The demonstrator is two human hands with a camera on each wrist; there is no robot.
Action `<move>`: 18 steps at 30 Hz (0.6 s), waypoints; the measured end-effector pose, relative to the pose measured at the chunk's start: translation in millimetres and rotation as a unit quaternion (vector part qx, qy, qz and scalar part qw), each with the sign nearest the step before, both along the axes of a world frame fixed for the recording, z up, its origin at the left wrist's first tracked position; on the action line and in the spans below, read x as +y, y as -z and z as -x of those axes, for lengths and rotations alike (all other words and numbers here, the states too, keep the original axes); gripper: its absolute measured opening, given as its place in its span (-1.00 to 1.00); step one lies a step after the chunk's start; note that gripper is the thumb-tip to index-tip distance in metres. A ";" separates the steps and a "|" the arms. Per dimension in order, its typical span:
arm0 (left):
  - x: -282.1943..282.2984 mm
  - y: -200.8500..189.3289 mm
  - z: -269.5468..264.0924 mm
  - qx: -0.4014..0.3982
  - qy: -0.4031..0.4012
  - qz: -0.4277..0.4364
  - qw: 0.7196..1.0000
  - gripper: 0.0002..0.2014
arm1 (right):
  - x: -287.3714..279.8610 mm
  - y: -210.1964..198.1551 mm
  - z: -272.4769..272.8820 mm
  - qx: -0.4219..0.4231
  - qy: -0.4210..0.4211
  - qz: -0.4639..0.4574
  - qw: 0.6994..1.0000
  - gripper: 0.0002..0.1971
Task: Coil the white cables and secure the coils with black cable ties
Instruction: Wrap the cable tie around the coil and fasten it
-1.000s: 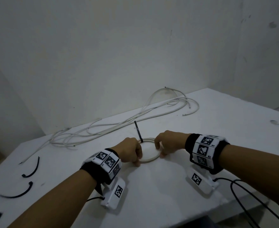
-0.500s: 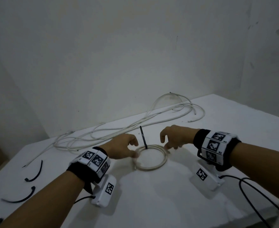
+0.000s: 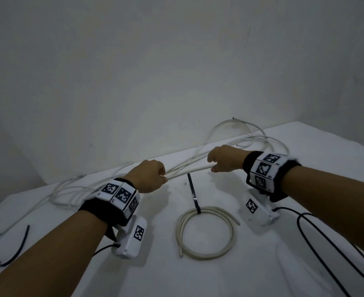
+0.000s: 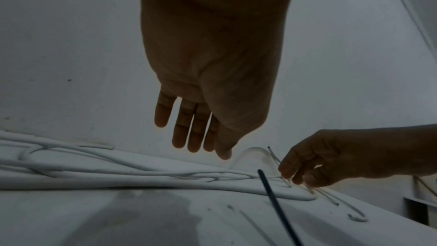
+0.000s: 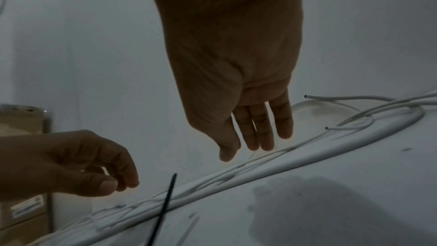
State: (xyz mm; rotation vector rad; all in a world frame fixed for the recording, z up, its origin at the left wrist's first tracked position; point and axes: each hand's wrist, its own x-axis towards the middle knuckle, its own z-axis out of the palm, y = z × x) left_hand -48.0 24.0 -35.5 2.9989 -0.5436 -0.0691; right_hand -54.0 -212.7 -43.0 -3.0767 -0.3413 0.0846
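Note:
A tied coil of white cable lies flat on the table, its black cable tie sticking up at the far side. Both hands are beyond it, over the tangle of loose white cables along the wall. My left hand hovers with loosely bent fingers just above the cables, holding nothing. My right hand reaches down with fairly straight fingers, the tips at the cables. The tie's tail stands between the hands.
Spare black cable ties lie at the table's left edge. Black cords from the wrist cameras trail over the front right. The wall stands close behind the cables. A cardboard box sits beyond the table's left side.
Both hands have let go of the tied coil and moved back toward the wall, over the loose cables. The coil now lies alone on the table.

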 end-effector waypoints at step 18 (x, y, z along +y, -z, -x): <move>9.9 18.5 -40.4 -0.009 -0.059 -0.043 0.997 -0.60 | -56.3 -44.7 -23.3 -0.055 0.001 -0.184 0.981 -0.85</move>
